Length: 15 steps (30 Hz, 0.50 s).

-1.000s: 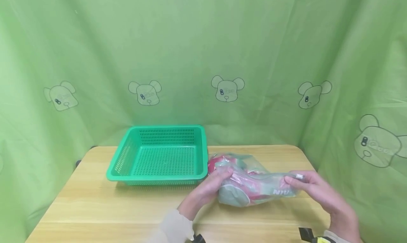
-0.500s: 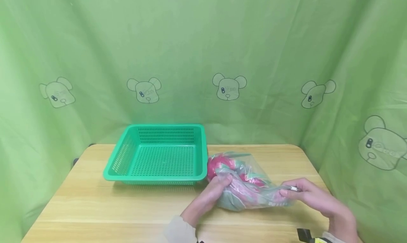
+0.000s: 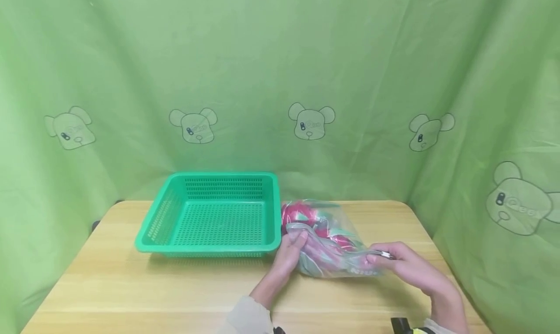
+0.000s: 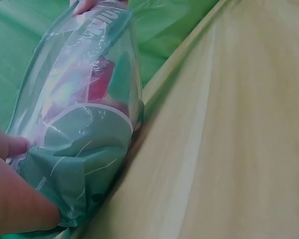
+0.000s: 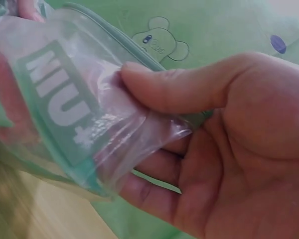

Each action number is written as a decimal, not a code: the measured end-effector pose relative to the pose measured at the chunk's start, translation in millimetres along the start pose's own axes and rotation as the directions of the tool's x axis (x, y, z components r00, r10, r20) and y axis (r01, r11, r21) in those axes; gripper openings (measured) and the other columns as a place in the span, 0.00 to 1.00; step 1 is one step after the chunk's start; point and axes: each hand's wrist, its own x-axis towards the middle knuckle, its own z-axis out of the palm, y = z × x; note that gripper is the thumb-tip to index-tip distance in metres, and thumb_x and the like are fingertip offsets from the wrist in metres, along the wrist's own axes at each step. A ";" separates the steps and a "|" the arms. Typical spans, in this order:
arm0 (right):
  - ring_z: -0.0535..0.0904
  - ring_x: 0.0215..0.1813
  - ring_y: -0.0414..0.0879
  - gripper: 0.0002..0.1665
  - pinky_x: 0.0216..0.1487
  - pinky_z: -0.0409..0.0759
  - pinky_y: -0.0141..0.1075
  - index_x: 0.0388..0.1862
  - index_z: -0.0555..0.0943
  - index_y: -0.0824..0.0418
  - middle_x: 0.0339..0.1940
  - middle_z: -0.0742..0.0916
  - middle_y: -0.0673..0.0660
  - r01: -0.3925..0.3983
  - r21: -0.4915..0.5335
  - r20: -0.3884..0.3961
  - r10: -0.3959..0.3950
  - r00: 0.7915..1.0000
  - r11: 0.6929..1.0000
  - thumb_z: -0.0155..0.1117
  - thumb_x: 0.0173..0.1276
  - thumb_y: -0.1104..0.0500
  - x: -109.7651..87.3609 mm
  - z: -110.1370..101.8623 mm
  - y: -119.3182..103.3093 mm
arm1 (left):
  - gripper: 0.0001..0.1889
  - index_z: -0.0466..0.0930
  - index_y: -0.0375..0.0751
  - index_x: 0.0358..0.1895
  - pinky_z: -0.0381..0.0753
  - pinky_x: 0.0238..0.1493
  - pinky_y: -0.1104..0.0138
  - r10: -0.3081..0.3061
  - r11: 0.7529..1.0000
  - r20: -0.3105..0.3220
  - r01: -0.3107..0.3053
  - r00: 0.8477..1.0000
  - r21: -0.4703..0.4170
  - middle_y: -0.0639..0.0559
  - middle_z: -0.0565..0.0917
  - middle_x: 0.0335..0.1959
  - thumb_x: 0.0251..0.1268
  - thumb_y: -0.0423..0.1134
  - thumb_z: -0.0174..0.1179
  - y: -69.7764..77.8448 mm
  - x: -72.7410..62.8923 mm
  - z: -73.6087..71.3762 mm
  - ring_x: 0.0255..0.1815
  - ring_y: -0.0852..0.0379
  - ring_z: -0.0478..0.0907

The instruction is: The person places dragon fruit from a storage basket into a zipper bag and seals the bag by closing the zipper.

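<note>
A clear and green plastic zipper bag (image 3: 332, 246) lies just right of the green basket, over the table. Red and green items (image 4: 102, 79) show through its film; their kind is hard to tell. My left hand (image 3: 288, 251) grips the bag's near left side, thumb on top, and that hand also appears at the edge of the left wrist view. At the other end, my right hand (image 3: 407, 266) pinches the corner beside a pale zipper pull (image 3: 381, 254). In the right wrist view, "NIU+" lettering (image 5: 60, 94) is printed close to the thumb.
The green perforated basket (image 3: 207, 249) stands on the left half of the wooden table (image 3: 131, 295), its right rim close to the bag. A green curtain (image 3: 245, 57) with bear-face prints hangs behind and around the table.
The bag's right end has dipped and come left with my right hand. My left hand has shifted slightly left along with the bag. More of the red contents shows.
</note>
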 end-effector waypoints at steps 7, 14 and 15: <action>0.82 0.50 0.42 0.12 0.53 0.78 0.33 0.48 0.86 0.58 0.43 0.88 0.53 -0.009 -0.030 -0.081 0.007 0.997 1.000 0.56 0.81 0.57 7.1 5.5 -1.2 | 0.17 0.82 0.28 0.39 0.81 0.45 0.63 0.036 0.998 -0.059 -0.040 0.998 -0.054 0.42 0.86 0.28 0.81 0.40 0.50 -2.0 13.3 6.6 0.31 0.56 0.81; 0.82 0.51 0.43 0.11 0.55 0.78 0.33 0.46 0.87 0.58 0.43 0.88 0.50 -0.007 -0.078 -0.198 -0.009 0.980 0.997 0.56 0.80 0.58 17.4 12.9 -1.2 | 0.17 0.81 0.25 0.38 0.82 0.42 0.64 0.064 0.992 -0.122 -0.076 0.990 -0.102 0.36 0.85 0.28 0.81 0.37 0.51 -1.2 28.5 10.9 0.27 0.55 0.82; 0.82 0.50 0.43 0.11 0.55 0.78 0.33 0.47 0.87 0.58 0.43 0.88 0.50 -0.010 -0.086 -0.214 -0.009 0.977 0.996 0.57 0.80 0.58 18.6 13.9 -1.0 | 0.17 0.81 0.25 0.37 0.82 0.42 0.65 0.068 0.992 -0.126 -0.081 0.990 -0.100 0.35 0.85 0.27 0.81 0.37 0.50 -1.6 30.3 11.5 0.27 0.55 0.82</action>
